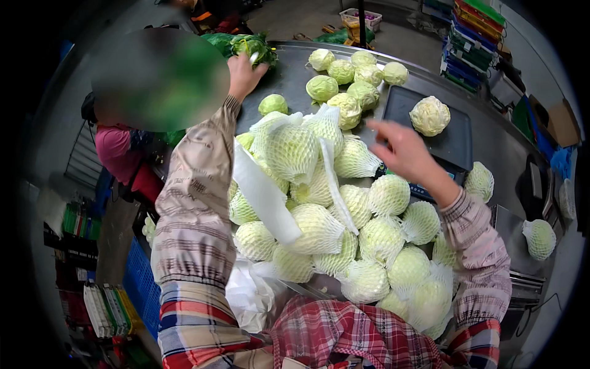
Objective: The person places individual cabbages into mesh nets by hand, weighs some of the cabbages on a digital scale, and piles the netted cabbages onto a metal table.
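Observation:
At the far left of the metal table, my left hand (246, 75) has its fingers closed on a green leafy cabbage (253, 47) at the end of a green mesh bag (218, 42). My right hand (402, 150), slightly blurred, hovers over the near left side of a scale with a dark grey platform (456, 142). Its fingers are apart and hold nothing. One pale trimmed cabbage (430, 115) rests on that platform. Between my arms lies a heap of cabbages in white foam nets (316, 227), with loose empty foam sleeves (265, 195) on top.
Several bare cabbages (341, 72) lie at the table's far side. A netted cabbage (539, 239) sits at the far right. Stacked coloured crates (470, 46) stand behind. A person in pink (117, 150) is at the left, near a blue crate (142, 283). White plastic (252, 298) lies near my body.

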A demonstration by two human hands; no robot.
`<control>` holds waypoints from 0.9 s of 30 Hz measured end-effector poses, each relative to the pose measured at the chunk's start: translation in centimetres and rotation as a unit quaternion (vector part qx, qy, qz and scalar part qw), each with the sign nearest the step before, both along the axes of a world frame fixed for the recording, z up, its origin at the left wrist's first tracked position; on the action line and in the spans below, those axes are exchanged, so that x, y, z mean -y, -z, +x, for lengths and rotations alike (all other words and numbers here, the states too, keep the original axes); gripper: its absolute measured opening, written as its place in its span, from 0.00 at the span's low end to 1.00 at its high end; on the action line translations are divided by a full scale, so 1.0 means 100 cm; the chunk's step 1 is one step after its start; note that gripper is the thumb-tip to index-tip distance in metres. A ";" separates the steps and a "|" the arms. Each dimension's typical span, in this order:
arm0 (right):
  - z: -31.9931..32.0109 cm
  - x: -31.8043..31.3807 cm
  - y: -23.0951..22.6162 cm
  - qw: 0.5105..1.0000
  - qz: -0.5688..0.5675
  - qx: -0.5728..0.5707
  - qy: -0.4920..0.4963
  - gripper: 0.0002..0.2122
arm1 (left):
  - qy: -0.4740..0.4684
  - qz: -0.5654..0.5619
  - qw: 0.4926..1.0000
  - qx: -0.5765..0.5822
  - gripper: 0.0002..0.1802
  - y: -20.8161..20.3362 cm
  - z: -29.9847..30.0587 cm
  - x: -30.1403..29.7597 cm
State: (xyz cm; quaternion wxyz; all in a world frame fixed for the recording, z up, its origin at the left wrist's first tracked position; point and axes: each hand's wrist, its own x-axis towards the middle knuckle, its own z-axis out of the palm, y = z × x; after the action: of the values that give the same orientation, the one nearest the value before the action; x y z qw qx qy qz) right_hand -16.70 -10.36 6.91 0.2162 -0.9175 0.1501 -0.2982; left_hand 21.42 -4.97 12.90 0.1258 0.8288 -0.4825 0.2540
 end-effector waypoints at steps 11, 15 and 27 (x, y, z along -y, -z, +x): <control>0.097 -0.040 0.102 0.943 0.326 -0.018 0.066 0.26 | 0.238 0.105 0.952 -0.158 0.20 0.071 -0.146 -0.046; 0.035 -0.050 0.010 0.909 0.403 0.091 -0.055 0.21 | 0.354 0.030 0.844 -0.401 0.19 0.046 -0.177 -0.049; -0.050 -0.053 -0.035 0.796 0.506 0.332 0.023 0.12 | 0.427 -0.125 0.629 -0.637 0.25 0.041 -0.314 -0.033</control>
State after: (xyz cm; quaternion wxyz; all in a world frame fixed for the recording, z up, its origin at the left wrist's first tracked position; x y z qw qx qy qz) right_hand -21.70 -5.02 10.41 0.6794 -0.5180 0.2201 -0.4708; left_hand -9.95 -1.71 8.79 0.5984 0.4617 -0.5457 -0.3618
